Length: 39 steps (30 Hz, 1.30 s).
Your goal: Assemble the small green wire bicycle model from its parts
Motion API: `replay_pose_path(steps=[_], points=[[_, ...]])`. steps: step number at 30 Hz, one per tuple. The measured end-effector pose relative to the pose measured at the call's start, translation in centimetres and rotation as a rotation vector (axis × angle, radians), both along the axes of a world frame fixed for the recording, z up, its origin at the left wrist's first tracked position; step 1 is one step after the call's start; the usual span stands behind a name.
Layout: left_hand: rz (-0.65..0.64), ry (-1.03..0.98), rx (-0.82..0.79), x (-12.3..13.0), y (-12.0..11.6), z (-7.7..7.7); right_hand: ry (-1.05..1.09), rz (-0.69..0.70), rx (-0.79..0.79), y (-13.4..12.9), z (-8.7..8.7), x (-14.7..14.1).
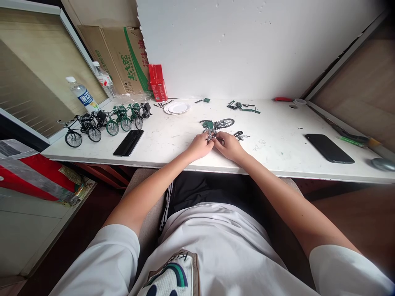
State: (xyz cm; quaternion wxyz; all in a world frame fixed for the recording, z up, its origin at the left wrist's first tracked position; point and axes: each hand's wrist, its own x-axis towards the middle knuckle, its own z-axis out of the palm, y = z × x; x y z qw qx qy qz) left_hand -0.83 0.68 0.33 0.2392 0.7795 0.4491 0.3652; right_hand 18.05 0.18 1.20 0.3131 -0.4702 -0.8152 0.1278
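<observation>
Silvery small part (209,133) pinched in closed fingers, left hand (200,145) and right hand (231,146), near front edge of white surface (166,144). Slipping grip could flick it off; knuckles might nudge spoked wheel (224,123).

head-worn view, facing forward and down, wide

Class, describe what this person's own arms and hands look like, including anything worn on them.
Both arms have loose, short white sleeves, the left and the right, each with a plain hem. Below these, the forearms are bare. The left hand and right hand have no gloves, and neither wrist shows a watch or bracelet. The fingers are too small to rule out rings.
</observation>
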Motion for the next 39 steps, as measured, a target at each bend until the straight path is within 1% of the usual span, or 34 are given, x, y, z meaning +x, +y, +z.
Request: replay_pose_path(steps=[8,20,39], points=[[-0.007,-0.009,0.020,-0.01,0.00,-0.07,0.002,-0.003,0.006,0.00,-0.04,0.00],[-0.004,-0.006,-0.001,-0.05,0.04,-0.14,0.002,-0.004,-0.004,-0.03,-0.03,0.01],[-0.002,0.009,0.001,-0.04,-0.13,0.12,-0.013,-0.016,0.004,-0.06,0.03,0.00]])
